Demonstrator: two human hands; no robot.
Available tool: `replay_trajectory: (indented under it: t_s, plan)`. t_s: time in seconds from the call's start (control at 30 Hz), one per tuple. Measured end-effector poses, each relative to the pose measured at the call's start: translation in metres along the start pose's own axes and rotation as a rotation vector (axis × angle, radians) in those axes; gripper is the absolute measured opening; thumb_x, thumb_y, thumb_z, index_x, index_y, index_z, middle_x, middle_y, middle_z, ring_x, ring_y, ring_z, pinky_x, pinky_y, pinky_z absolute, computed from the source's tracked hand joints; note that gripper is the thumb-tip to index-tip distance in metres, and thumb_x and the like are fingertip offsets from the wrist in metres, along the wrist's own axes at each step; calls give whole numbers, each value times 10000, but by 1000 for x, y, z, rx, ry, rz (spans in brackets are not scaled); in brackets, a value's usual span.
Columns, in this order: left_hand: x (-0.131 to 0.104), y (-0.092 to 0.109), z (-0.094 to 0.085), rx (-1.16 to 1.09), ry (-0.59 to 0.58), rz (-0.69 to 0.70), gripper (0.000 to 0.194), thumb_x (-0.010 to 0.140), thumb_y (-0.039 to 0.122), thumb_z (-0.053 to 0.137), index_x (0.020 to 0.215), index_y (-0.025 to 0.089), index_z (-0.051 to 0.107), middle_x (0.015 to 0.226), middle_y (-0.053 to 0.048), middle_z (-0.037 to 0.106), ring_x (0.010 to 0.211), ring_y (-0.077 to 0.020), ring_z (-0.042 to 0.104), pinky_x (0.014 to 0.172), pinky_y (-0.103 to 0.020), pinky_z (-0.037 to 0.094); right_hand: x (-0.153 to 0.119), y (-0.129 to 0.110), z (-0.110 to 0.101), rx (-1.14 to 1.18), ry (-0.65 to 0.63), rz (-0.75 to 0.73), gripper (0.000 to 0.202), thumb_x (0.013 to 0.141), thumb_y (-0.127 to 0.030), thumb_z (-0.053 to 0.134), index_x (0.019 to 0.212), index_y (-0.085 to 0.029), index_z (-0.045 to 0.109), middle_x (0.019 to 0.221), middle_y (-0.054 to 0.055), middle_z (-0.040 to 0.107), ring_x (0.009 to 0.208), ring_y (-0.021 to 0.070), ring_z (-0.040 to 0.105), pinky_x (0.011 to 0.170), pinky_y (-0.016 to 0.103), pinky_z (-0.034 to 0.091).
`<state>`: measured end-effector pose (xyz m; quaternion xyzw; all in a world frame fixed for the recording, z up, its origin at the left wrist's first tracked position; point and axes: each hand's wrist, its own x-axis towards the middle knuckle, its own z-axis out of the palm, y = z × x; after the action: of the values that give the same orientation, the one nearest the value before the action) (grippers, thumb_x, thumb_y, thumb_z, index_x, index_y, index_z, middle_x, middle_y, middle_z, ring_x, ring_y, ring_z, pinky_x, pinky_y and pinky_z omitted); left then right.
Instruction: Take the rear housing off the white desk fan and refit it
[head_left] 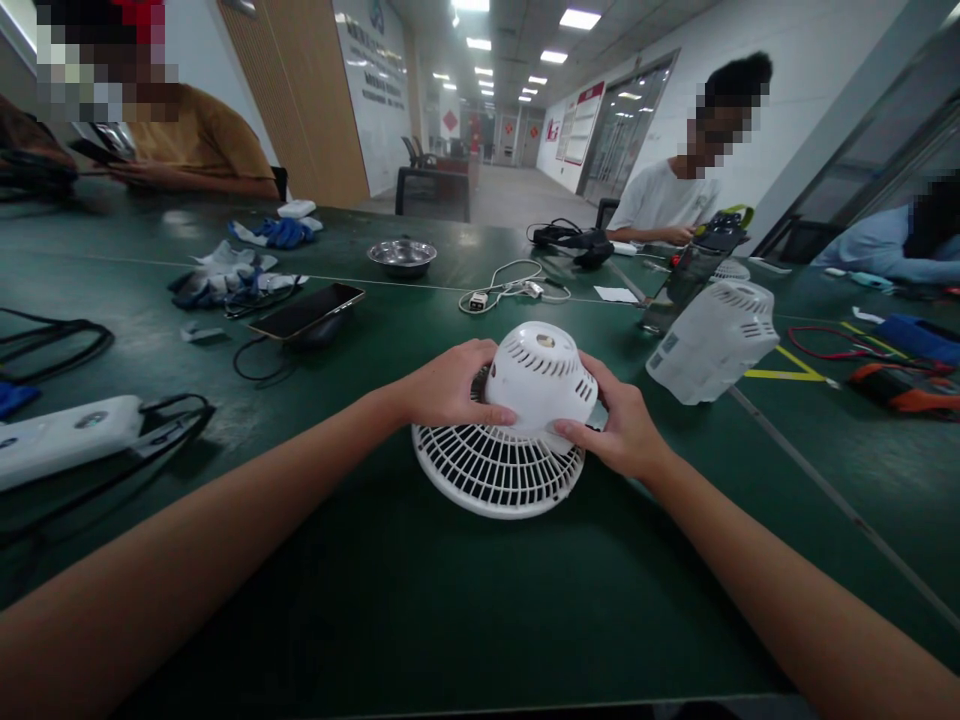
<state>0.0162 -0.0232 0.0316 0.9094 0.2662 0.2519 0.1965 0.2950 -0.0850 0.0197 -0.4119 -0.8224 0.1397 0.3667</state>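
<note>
A white fan head lies grille-down on the green table, its round wire grille (499, 470) below and its vented motor housing (536, 375) on top. My left hand (457, 385) is closed round the left side of the housing, thumb across its front. On the right side, my right hand (619, 420) grips the same housing, its thumb also on the front. The fingertips of both hands are partly hidden behind it. Whether the housing is fixed to the grille I cannot tell. To the right stands a separate white plastic housing with slots (712, 340).
A metal bowl (402, 258) and a white cable (514, 288) lie beyond the fan. At left are a phone (309, 310), gloves (225, 275) and a power strip (71, 435). A bottle (686, 275) and an orange meter (904, 388) are at right. Several people sit around.
</note>
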Motion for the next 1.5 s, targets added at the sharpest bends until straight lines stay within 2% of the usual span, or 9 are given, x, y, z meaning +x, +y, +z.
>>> replay_trajectory:
  t_s: [0.17,0.43,0.6,0.83,0.97,1.23,1.5]
  plan:
    - [0,4,-2,-9,-10,-48,795,717,656,769,1314,160,595,1260,-177,654,1163,-356,602,959,-506,487,0,1,-2,-3,-29,17,835,795,-550,765,1503,-253,437,1346,117,659,1105,351,672,947,569,560]
    - [1,6,-3,-11,-28,-36,764,726,629,772,1302,159,599,1271,-180,647,1170,-353,598,964,-524,481,1,-5,3,65,-45,95,906,763,-514,812,1515,-266,372,1409,141,607,1203,378,629,1000,615,535]
    - [1,6,-2,-6,-14,-15,770,725,634,770,1301,155,592,1276,-181,644,1174,-352,598,974,-524,478,1,-6,7,44,15,69,877,752,-513,818,1485,-264,409,1410,139,602,1194,375,630,1018,618,518]
    - [1,2,0,4,7,11,790,715,661,766,1321,187,587,1288,-173,646,1198,-365,589,1005,-555,469,1,-6,9,36,35,48,872,758,-515,813,1489,-269,406,1415,135,597,1192,370,629,1013,620,521]
    - [0,0,0,-1,14,11,830,712,668,767,1371,211,555,1305,-165,644,1204,-365,588,1006,-561,474,1,-6,9,30,35,52,880,759,-511,814,1500,-276,400,1423,135,589,1206,373,620,1020,620,514]
    - [0,5,0,-30,9,-44,877,697,660,786,1385,179,533,1359,-188,615,1223,-372,581,1034,-555,450,2,-6,6,52,7,67,882,752,-494,822,1491,-239,414,1419,139,594,1230,374,611,1032,575,510]
    - [-2,-1,3,1,10,-48,878,682,632,794,1408,215,529,1347,-168,607,1226,-373,562,1014,-573,454,5,-6,7,66,6,70,885,745,-505,827,1488,-272,407,1411,136,594,1218,379,612,1018,635,516]
